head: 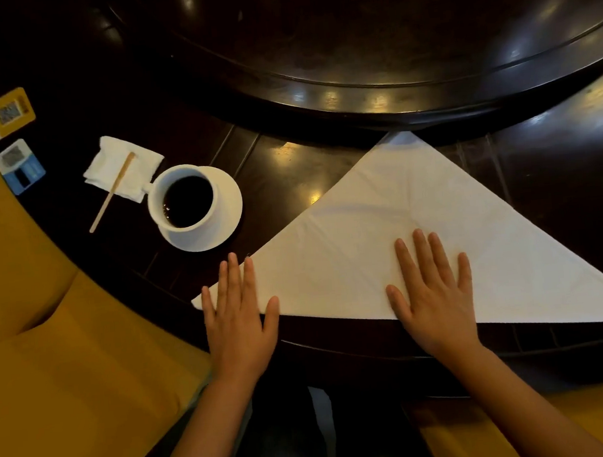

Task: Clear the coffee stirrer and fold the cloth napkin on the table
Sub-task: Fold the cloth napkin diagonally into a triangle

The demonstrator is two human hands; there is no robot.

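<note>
A white cloth napkin [402,226] lies on the dark table as a large flat triangle, its peak pointing away from me. My left hand [240,321] rests flat, fingers spread, on the napkin's left corner. My right hand [433,289] lies flat on the napkin's lower middle, fingers apart. Neither hand holds anything. A wooden coffee stirrer [112,192] lies slantwise at the left, its upper end on a small white paper napkin [115,164], its lower end on the table.
A white cup of black coffee [184,200] stands on a saucer [230,198] just right of the stirrer. Two cards [5,114] [19,165] lie at the far left. A raised round turntable [385,38] fills the back. Yellow seats [49,359] flank the table edge.
</note>
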